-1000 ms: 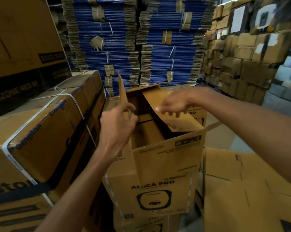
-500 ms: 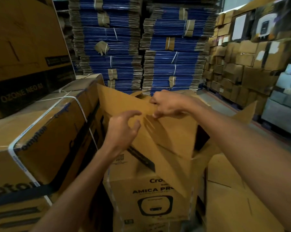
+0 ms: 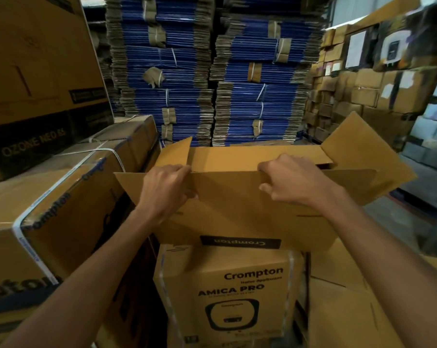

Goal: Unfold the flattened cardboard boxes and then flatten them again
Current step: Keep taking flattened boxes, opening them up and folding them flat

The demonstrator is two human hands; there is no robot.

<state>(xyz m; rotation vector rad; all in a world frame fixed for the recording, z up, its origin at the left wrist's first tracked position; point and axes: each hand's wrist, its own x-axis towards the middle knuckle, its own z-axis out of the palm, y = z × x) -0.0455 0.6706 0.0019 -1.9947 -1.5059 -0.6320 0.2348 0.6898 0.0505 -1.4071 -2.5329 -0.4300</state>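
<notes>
Where the Crompton carton (image 3: 237,212) sits: between both grips, over the AMICA PRO box (image 3: 250,310).
Left grip (image 3: 165,192): curled over its near top edge.
Right grip (image 3: 292,183): pinching the same edge.
Risk: flap (image 3: 363,146) beyond it could snag, buckling a panel.

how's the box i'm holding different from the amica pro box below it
The held box is open with its flaps splayed out. The Amica Pro box is closed and strapped. The held box's Crompton label reads upside down, while the Amica Pro box's print is upright. The left hand and right hand grip the held box, and neither is on the Amica Pro box. Both are brown Crompton cardboard.
</notes>
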